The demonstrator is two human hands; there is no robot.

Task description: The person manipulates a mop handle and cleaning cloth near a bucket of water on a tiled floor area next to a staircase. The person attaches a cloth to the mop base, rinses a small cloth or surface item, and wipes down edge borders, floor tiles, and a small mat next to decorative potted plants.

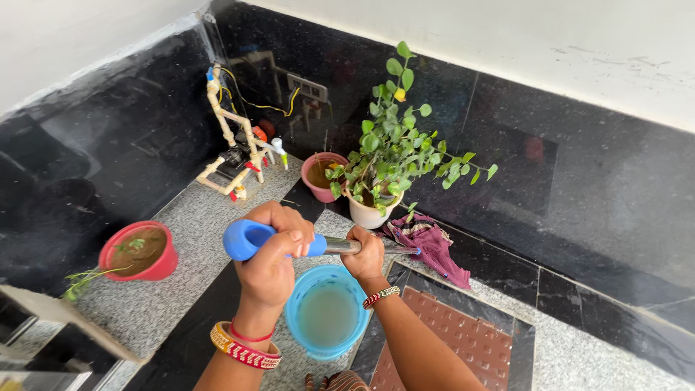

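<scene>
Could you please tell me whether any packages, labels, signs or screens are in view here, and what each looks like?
None can be made out: no package, label, sign or screen.
The left hand and right hand grip a mop handle, blue-capped with a metal shaft, above a blue bucket of cloudy water.
Plain plant pots, unlabelled, stand along the black wall.

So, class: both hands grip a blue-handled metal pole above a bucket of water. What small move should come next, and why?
Probably lower the pole's far end toward the blue bucket. The left hand and right hand hold the pole level above the cloudy water, and the purple cloth at its far end lies on the floor beside the bucket, not in it.
</scene>
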